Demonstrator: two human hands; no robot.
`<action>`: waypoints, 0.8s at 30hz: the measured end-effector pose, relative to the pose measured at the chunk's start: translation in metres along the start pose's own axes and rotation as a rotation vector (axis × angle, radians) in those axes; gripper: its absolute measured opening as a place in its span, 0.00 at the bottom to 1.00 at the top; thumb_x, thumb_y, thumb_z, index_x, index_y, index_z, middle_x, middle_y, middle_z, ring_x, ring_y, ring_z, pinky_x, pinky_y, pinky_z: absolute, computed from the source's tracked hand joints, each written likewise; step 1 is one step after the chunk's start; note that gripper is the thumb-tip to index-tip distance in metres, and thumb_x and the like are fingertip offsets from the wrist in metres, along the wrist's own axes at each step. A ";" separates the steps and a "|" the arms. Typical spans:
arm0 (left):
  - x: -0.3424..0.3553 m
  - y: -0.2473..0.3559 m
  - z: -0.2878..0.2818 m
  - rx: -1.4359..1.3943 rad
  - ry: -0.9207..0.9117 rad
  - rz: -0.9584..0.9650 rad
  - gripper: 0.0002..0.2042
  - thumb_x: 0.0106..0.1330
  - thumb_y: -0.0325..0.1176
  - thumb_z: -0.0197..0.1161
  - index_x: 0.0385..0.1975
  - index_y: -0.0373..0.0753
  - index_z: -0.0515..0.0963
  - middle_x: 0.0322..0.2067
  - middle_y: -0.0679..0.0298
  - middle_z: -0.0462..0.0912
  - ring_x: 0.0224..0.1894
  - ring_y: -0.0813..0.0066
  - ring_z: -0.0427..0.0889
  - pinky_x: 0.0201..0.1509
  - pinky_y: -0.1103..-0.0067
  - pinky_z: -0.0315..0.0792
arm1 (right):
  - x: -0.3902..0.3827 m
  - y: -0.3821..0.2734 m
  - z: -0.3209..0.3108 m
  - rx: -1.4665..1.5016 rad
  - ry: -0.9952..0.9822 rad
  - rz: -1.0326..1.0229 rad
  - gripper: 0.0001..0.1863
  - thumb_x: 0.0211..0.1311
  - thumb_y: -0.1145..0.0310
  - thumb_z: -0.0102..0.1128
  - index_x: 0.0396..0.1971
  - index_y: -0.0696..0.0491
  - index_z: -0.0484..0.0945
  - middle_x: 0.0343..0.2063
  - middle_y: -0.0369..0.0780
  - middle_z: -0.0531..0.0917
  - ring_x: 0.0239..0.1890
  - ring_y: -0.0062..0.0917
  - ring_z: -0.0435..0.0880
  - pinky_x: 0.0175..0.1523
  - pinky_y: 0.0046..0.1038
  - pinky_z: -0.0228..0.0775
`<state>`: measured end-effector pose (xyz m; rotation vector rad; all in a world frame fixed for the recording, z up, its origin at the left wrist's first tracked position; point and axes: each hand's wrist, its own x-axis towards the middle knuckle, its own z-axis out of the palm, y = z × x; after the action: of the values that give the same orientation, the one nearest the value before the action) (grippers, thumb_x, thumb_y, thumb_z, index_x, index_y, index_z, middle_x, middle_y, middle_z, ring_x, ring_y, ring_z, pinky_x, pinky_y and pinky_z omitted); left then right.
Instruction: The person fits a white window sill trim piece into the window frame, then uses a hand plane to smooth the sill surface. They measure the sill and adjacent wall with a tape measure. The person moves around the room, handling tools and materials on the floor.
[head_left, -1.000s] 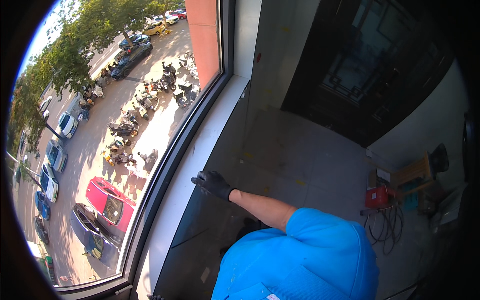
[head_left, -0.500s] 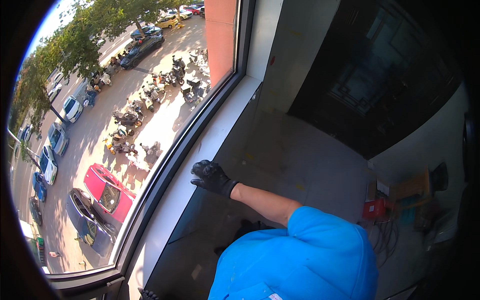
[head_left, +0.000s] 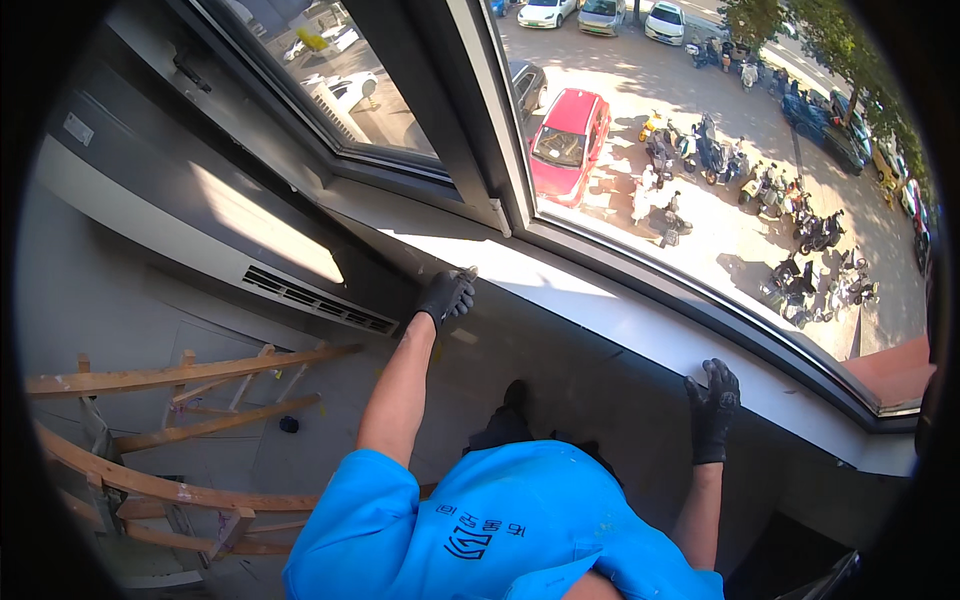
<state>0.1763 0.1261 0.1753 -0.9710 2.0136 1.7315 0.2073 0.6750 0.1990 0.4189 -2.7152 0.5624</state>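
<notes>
My left hand (head_left: 448, 296), in a black glove, is at the front edge of the white windowsill (head_left: 530, 280), its fingers curled around a small pale thing that I cannot make out. Off to the right, my right hand (head_left: 712, 405), also gloved, rests at the same edge with fingers apart and nothing visible in it. Just beyond the sill is the dark window frame (head_left: 650, 272) with its glass, and a short pale window handle (head_left: 501, 217) stands above my left hand.
Wooden ladders (head_left: 180, 490) lie at the lower left. A wall unit with a slotted vent (head_left: 310, 298) runs along the left. Below the sill my dark shoe (head_left: 516, 395) is on the grey floor. Outside, far below, are parked cars and scooters.
The view has swung left, bringing the ladders, vent unit and second window in. My left hand has come into full view at the sill; my right hand now appears farther right.
</notes>
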 end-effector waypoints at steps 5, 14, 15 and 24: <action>0.048 -0.025 -0.080 -0.282 0.392 0.223 0.24 0.61 0.59 0.67 0.27 0.42 0.73 0.16 0.67 0.76 0.13 0.80 0.74 0.16 0.83 0.64 | 0.047 -0.058 0.030 0.037 -0.085 -0.115 0.22 0.54 0.60 0.70 0.48 0.53 0.78 0.51 0.47 0.80 0.57 0.44 0.76 0.62 0.44 0.66; 0.160 -0.028 -0.273 -0.319 0.807 0.422 0.32 0.64 0.29 0.66 0.67 0.33 0.61 0.29 0.66 0.78 0.17 0.82 0.69 0.17 0.82 0.62 | 0.105 -0.168 0.080 0.019 -0.181 -0.178 0.25 0.47 0.64 0.73 0.46 0.54 0.78 0.51 0.46 0.80 0.58 0.46 0.74 0.62 0.46 0.66; 0.174 -0.022 -0.282 -0.177 0.895 0.444 0.31 0.63 0.29 0.66 0.66 0.33 0.63 0.30 0.65 0.80 0.17 0.81 0.69 0.18 0.81 0.63 | 0.111 -0.176 0.084 0.021 -0.193 -0.190 0.25 0.47 0.64 0.73 0.46 0.54 0.78 0.51 0.46 0.80 0.58 0.46 0.74 0.61 0.46 0.66; 0.194 -0.022 -0.276 -0.153 0.849 0.617 0.34 0.61 0.30 0.67 0.66 0.26 0.61 0.55 0.47 0.78 0.55 0.60 0.78 0.59 0.71 0.70 | 0.132 -0.213 0.090 -0.067 -0.323 -0.221 0.26 0.46 0.64 0.73 0.47 0.54 0.77 0.53 0.45 0.78 0.60 0.44 0.72 0.61 0.44 0.64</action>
<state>0.1036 -0.1946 0.0976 -1.4107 2.9959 1.9885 0.1388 0.4215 0.2410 0.8452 -2.9238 0.3688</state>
